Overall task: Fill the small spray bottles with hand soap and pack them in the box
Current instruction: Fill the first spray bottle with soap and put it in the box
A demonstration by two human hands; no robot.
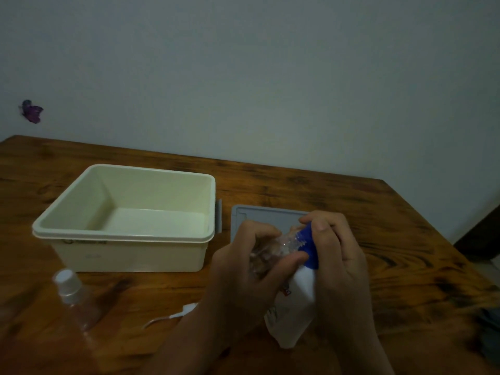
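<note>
soap pouch to bottle, above the table's near edge

my left hand (pixel 243 263) grips a clear small spray bottle (pixel 273 250); my right hand (pixel 338 255) holds the white soap pouch (pixel 292 307), its blue cap (pixel 308 247) at the bottle's mouth. my hands hide part of the grey lid (pixel 259 215) beside the cream box (pixel 130 212); a capped spray bottle (pixel 75 299) lies near the table's (pixel 392 239) left edge.

On the table (pixel 378 226), the box (pixel 127 239) sits at your ten o'clock, its lid (pixel 259 215) just right; a spray bottle (pixel 75 299) lies before the box.

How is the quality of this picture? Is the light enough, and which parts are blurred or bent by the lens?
Head view: light is dim and bluish, no glare. The capped spray bottle at lower left is smeared and soft; the box is fairly sharp. The table edge looks bowed by the wide lens. The clear bottle between the hands is hard to read.
</note>
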